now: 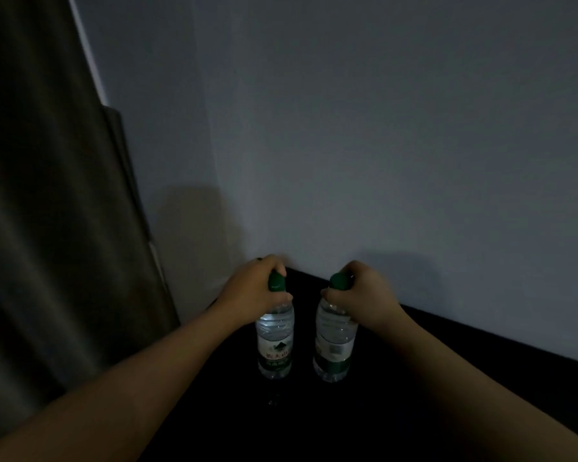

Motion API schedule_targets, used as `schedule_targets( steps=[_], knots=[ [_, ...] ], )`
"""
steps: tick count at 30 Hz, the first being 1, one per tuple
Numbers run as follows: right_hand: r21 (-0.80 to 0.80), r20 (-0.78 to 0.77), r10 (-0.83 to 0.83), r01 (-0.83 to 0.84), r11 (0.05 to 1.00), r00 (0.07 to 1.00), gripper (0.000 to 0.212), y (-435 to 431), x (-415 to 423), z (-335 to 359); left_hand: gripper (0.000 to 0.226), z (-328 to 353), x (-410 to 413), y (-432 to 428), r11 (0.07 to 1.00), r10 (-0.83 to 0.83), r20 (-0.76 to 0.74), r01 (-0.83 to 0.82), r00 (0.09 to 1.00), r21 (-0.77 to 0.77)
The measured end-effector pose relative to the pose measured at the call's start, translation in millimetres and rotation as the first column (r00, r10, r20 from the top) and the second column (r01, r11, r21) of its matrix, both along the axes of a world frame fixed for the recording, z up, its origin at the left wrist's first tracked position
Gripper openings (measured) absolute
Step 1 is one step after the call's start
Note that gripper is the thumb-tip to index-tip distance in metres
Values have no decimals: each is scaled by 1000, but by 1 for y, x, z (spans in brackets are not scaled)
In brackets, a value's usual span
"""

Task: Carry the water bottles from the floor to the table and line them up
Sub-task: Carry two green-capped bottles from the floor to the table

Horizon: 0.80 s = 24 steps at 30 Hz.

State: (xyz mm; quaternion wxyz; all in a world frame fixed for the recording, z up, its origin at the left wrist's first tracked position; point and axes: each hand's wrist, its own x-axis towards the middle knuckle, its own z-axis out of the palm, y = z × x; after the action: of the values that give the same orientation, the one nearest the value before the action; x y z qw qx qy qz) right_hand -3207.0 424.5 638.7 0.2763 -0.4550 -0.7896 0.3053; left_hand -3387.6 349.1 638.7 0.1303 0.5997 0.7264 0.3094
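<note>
Two clear water bottles with green caps and green-and-white labels stand upright side by side over a black table (414, 395). My left hand (252, 288) is wrapped around the neck and cap of the left bottle (275, 345). My right hand (364, 288) grips the neck and cap of the right bottle (334, 348). The bottoms of both bottles are at the dark tabletop; whether they rest on it or hover just above is unclear in the dim light. The bottles stand a small gap apart.
A pale wall (381, 145) runs right behind the table's far edge. A dark curtain (47, 228) hangs at the left, close to the table's left side. The room is dim.
</note>
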Motion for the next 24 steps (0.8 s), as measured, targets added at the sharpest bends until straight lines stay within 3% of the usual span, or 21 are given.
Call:
schedule_targets(
  steps=[7, 14, 24],
  knots=[
    [-63, -14, -205, 204, 977, 979, 32, 73, -24, -4, 35, -2, -32, 97, 999, 5, -128, -12, 992, -53],
    [87, 201, -364, 354, 931, 909, 36, 132, -47, -10, 29, -3, -48, 178, 988, 15, -251, -52, 968, -145],
    [-101, 68, -499, 503, 858, 864, 36, 186, -64, -23, 33, -11, -47, 242, 985, 0, -254, -44, 967, -169]
  ],
)
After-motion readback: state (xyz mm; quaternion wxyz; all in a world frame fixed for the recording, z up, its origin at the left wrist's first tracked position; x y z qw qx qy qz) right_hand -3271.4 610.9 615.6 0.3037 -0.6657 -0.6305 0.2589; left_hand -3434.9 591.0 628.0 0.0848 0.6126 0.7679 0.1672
